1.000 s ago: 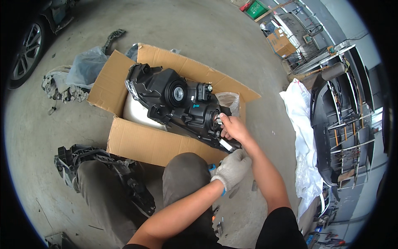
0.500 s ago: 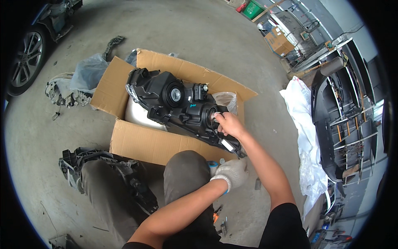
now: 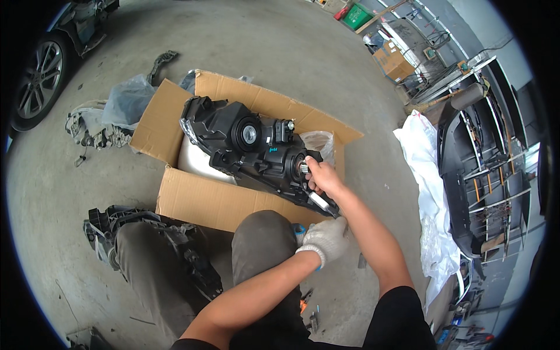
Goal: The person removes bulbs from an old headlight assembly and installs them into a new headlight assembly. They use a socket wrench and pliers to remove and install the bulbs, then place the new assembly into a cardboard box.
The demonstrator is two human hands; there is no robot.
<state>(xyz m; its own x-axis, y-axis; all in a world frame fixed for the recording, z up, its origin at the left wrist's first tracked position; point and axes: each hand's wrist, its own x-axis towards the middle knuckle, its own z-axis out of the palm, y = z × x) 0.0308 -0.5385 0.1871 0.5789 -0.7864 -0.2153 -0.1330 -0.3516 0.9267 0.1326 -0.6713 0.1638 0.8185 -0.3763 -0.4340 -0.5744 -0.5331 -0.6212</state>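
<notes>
A black car headlight (image 3: pixel 233 137) lies with its back up across an open cardboard box (image 3: pixel 204 201). My bare right hand (image 3: pixel 324 178) is closed, thumb and fingers pinching a small silver, ribbed bulb base (image 3: pixel 304 168) at the round opening near the headlight's right end. Just below that hand, a pale rectangular module (image 3: pixel 319 202) lies against the housing. My left hand (image 3: pixel 326 240), in a white knit glove, is curled beside my right knee, close under the headlight's lower right end; its fingertips are hidden.
A second dark headlight housing (image 3: pixel 111 233) lies on the floor by my left leg. Clear plastic (image 3: pixel 128 104) and broken parts sit left of the box. Small tools (image 3: pixel 314 321) lie near my feet. At right stand white sheeting (image 3: pixel 420 151) and a rack with a black bumper (image 3: pixel 452 163).
My right thumb and fingers have shifted slightly at the bulb base, leaving more of its ribbed side showing. My left hand stays almost in place, and the view has moved a little.
</notes>
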